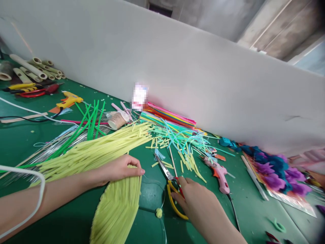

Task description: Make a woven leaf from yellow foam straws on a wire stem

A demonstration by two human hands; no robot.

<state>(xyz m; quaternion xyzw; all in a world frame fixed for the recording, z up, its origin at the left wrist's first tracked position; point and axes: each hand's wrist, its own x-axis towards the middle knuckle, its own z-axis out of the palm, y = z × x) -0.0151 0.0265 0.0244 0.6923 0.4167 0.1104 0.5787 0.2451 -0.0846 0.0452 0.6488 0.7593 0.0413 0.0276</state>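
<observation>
My left hand pinches the top edge of a leaf-shaped piece of yellow-green pipe cleaners, laid side by side. A thin clear thread or wire trails from my fingertips to the right. My right hand is closed round the yellow and red handles of a pair of scissors. Their blades point away from me, toward cut bits of pipe cleaner. Between my hands, a small yellow-green ball lies on the table by the thread. Behind my left hand spreads a long bundle of loose yellow-green pipe cleaners.
A pink glue gun lies right of the scissors; a yellow glue gun and pliers are at left. Bamboo pieces, a twine spool, coloured pipe cleaners and purple flowers line the white partition.
</observation>
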